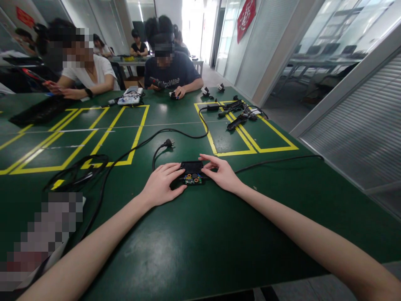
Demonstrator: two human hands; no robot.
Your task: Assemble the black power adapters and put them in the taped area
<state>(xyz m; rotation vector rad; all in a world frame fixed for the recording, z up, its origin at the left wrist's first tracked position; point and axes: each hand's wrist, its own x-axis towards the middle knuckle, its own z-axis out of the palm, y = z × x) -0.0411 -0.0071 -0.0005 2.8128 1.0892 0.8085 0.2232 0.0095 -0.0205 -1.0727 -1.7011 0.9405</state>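
An opened black power adapter lies on the green table between my hands. Its hollow casing half (191, 167) is at the back, and a circuit board with coils (193, 179) shows in front. My left hand (163, 182) holds the adapter from the left, fingertips on the casing and thumb by the board's front corner. From the right, my right hand (222, 172) pinches the casing's edge between thumb and fingers, its index finger stretched over the far corner. Cables lead off both sides, and a plug (169, 144) lies just beyond.
A long black cable (150, 139) crosses the green table (244, 234), with a coil (84, 171) at left. Tools (236, 119) lie in yellow-taped boxes at right. A pixelated item (46, 238) is near my left forearm. A co-worker (178, 69) handles parts opposite; another person sits left.
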